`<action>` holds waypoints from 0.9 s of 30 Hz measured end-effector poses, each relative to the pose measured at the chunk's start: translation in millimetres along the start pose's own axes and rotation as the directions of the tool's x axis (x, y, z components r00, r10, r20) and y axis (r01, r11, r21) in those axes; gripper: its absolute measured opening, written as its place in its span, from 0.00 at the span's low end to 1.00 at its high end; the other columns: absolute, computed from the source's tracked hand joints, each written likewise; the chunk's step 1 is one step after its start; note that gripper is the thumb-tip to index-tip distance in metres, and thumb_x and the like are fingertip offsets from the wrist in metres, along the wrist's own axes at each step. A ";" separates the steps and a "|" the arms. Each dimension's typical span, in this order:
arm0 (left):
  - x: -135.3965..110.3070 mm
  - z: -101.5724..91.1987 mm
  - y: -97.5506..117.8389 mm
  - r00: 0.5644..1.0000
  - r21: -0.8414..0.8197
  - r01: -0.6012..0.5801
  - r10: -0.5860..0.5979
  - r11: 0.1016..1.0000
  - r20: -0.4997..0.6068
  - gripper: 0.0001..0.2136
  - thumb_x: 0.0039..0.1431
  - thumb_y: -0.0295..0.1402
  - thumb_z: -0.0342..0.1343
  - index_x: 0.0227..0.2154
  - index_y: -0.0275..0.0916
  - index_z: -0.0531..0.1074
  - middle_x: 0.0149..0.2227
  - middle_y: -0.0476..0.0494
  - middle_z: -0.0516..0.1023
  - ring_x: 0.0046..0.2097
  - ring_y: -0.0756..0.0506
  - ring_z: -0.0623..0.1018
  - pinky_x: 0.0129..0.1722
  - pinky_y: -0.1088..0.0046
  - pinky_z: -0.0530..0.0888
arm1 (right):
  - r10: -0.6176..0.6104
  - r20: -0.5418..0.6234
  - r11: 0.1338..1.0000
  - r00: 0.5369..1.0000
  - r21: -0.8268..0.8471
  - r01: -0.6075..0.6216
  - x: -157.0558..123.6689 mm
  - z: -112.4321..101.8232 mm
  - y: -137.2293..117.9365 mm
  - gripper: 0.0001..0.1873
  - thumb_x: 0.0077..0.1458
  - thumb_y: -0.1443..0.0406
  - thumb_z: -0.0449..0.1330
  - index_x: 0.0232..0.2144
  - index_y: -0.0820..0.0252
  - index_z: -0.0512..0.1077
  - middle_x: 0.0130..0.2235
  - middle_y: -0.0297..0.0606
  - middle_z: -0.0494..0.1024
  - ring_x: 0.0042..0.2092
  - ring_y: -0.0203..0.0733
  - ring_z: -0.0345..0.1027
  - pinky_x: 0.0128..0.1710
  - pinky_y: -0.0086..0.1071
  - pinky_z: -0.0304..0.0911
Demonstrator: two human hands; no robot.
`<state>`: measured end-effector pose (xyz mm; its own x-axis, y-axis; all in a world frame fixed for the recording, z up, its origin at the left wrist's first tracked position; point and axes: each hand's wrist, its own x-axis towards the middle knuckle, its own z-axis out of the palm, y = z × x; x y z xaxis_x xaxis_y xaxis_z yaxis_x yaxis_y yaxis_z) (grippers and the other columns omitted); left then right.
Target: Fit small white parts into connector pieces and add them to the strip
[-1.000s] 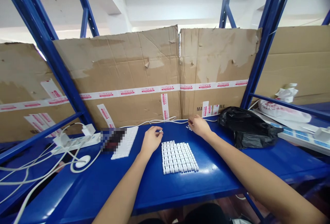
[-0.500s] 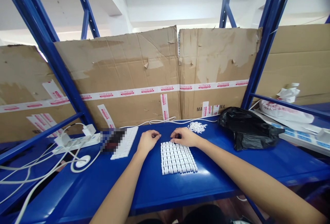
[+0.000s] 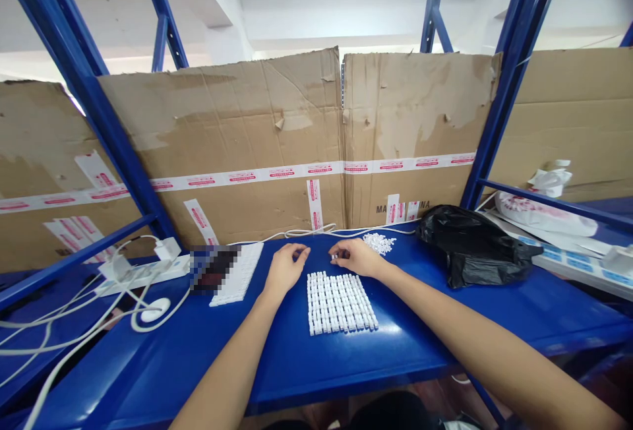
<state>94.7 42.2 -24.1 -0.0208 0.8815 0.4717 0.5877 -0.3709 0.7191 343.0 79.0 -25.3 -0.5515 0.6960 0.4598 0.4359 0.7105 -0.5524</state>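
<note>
My right hand (image 3: 357, 258) pinches a tiny white plastic part (image 3: 335, 256) between its fingertips, just above the far edge of a neat grid of small white plastic parts (image 3: 340, 303). That grid lies on a blue steel shelf top (image 3: 297, 364). Behind my right hand sits a loose heap of similar parts (image 3: 379, 243). My left hand (image 3: 285, 270) rests to the left of the grid, its fingers curled together; anything held inside is hidden. Further left lies a white ridged strip (image 3: 243, 270), beside a pixelated patch (image 3: 215, 269).
A black plastic bag (image 3: 475, 245) sits on the shelf to the right. On the left are a white power strip (image 3: 143, 274) and tangled white cables (image 3: 153, 311). Taped cardboard sheets (image 3: 257, 140) stand along the back, between blue shelf uprights (image 3: 514, 80).
My right hand has moved from the loose heap leftward to the grid's far edge, and it has lifted slightly from the grid since the last frame. My left hand has barely moved.
</note>
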 end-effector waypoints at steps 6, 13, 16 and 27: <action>-5.6 14.8 20.7 0.953 -0.556 0.251 -0.100 0.792 0.287 0.17 0.60 0.43 0.65 0.47 0.37 0.81 0.46 0.36 0.85 0.47 0.38 0.84 0.50 0.60 0.79 | -0.137 -0.196 0.982 0.971 0.098 0.159 2.6 6.2 -23.7 0.11 0.62 0.65 0.64 0.48 0.55 0.79 0.43 0.36 0.84 0.39 0.37 0.78 0.44 0.32 0.72; -10.1 8.8 32.2 0.912 -0.727 0.408 -0.212 0.552 0.350 0.17 0.49 0.33 0.75 0.42 0.33 0.82 0.45 0.34 0.86 0.47 0.41 0.84 0.59 0.57 0.76 | -0.178 -0.244 0.972 0.953 0.105 0.209 -0.2 12.0 -39.0 0.11 0.64 0.65 0.62 0.48 0.54 0.79 0.44 0.37 0.84 0.42 0.39 0.79 0.46 0.36 0.74; -10.2 8.8 32.7 0.902 -0.758 0.430 -0.259 0.490 0.344 0.15 0.48 0.29 0.75 0.40 0.32 0.82 0.42 0.36 0.86 0.46 0.41 0.85 0.59 0.58 0.76 | -0.181 -0.285 0.973 0.941 0.089 0.214 -0.7 15.0 -42.4 0.11 0.64 0.66 0.60 0.48 0.57 0.77 0.44 0.39 0.83 0.43 0.39 0.79 0.47 0.35 0.75; -8.2 8.3 34.7 0.848 -0.799 0.513 -0.332 0.314 0.413 0.03 0.59 0.22 0.66 0.36 0.32 0.82 0.38 0.38 0.86 0.42 0.46 0.85 0.57 0.66 0.78 | -0.306 -0.279 0.926 0.910 -0.311 0.216 0.6 17.4 -46.6 0.09 0.66 0.69 0.57 0.44 0.58 0.76 0.39 0.39 0.83 0.40 0.41 0.76 0.42 0.33 0.70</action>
<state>122.0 24.5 -7.2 0.1214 0.9913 -0.0501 -0.4725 0.1021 0.8754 309.9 44.5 -11.4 -0.4372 0.4450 0.7815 0.5051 0.8405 -0.1961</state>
